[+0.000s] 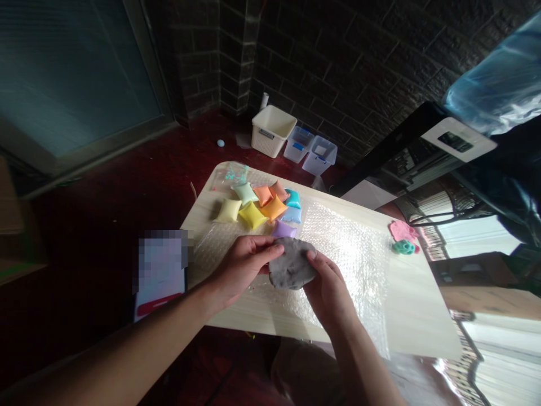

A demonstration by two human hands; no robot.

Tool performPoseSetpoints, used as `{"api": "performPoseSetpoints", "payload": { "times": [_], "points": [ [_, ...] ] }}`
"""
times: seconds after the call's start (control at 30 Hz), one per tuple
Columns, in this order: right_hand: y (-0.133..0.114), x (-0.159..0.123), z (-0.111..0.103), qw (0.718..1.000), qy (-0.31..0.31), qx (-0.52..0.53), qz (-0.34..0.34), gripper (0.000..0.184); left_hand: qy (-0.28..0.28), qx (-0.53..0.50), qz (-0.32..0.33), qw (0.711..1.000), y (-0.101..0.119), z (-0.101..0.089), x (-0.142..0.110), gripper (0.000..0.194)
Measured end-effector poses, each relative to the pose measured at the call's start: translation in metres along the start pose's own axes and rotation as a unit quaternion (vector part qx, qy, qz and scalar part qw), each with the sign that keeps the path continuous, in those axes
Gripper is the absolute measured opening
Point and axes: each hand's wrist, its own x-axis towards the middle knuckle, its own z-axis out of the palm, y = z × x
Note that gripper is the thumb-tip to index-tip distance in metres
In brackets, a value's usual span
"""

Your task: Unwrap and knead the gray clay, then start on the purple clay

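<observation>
Both my hands hold a flattened lump of grey clay [291, 263] just above a sheet of bubble wrap [346, 242] on a small light wooden table [418, 304]. My left hand [240, 265] pinches its left edge, thumb and fingers closed on it. My right hand [327, 287] grips the right edge from below. Beyond the clay lie several small coloured clay packets [262, 208], yellow, orange, green, blue and purple.
A pink and a teal clay piece [403, 238] sit at the table's right edge. A clear bag [234, 172] lies at the far left corner. A white basket [273, 129] and two clear bins [310, 149] stand on the dark red floor by the brick wall.
</observation>
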Motion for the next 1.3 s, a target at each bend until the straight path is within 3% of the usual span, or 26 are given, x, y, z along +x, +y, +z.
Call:
{"api": "performPoseSetpoints", "payload": {
  "times": [0.17,0.33,0.53,0.77,0.97,1.2,1.3],
  "points": [
    [0.002,-0.001,-0.001,1.0,-0.003,-0.022,-0.005,0.033,0.032,0.002,0.027,0.999,-0.003,-0.001,0.002,0.033],
    [0.002,0.0,-0.002,1.0,-0.003,0.009,0.008,0.029,0.048,-0.042,0.03,0.998,-0.001,0.0,0.003,0.035],
    [0.0,0.001,0.003,0.998,-0.021,0.053,0.036,0.025,0.019,-0.091,0.028,0.995,0.002,0.0,0.002,0.035],
    [0.0,0.006,0.003,0.997,0.016,0.068,0.018,0.025,-0.048,-0.07,0.023,0.996,0.002,0.0,0.0,0.035],
    [0.003,0.004,-0.001,1.0,0.003,-0.008,-0.022,0.024,-0.001,-0.02,0.016,1.0,-0.008,-0.001,0.003,0.031],
    [0.008,0.002,-0.002,0.993,-0.006,-0.106,-0.048,0.027,-0.007,0.003,0.031,0.999,-0.013,-0.002,0.006,0.03],
    [0.01,0.002,-0.003,0.988,0.023,-0.134,-0.072,0.027,0.038,0.023,0.027,0.999,-0.013,0.001,0.004,0.032]
  ]
}}
